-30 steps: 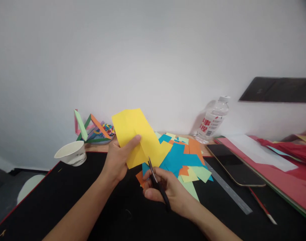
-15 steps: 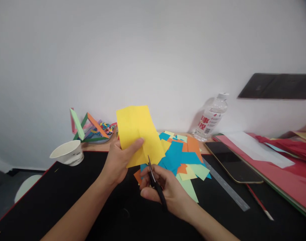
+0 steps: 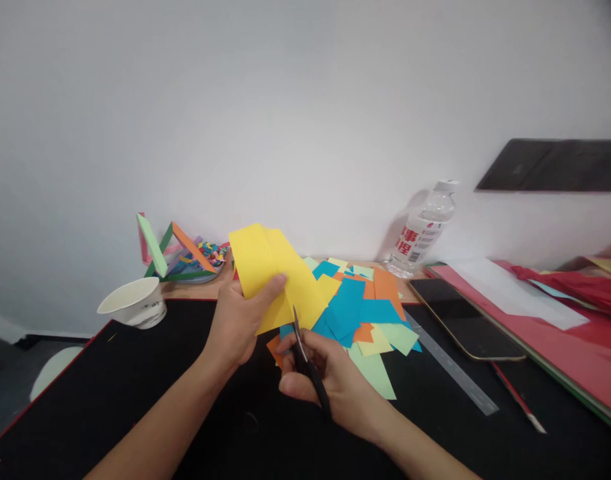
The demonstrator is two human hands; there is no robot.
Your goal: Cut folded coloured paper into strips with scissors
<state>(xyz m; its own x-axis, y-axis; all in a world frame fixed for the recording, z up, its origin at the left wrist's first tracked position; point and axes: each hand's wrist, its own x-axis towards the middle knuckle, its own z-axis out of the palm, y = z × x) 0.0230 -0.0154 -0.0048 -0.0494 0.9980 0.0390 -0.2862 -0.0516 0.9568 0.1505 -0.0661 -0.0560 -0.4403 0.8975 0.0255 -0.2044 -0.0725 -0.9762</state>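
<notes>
My left hand [image 3: 238, 321] pinches a yellow sheet of paper [image 3: 273, 270], thumb on its front face, and holds it up over the black mat [image 3: 135, 393]. My right hand [image 3: 330, 380] is wrapped round black-handled scissors [image 3: 305, 357]. Their blades point up and meet the sheet's lower edge. Just behind both hands lies a heap of blue, orange, yellow and pale green paper pieces [image 3: 360, 317].
A white paper cup [image 3: 133, 303] stands at the left. Folded paper strips and coloured scraps [image 3: 183, 257] sit by the wall. To the right are a plastic water bottle [image 3: 423, 230], a phone [image 3: 465, 320], a clear ruler [image 3: 453, 367], a pencil [image 3: 518, 399] and red paper sheets [image 3: 575, 333].
The yellow sheet has tilted back and sunk a little in my left hand. The scissors stay at its lower edge, shifted slightly to the left.
</notes>
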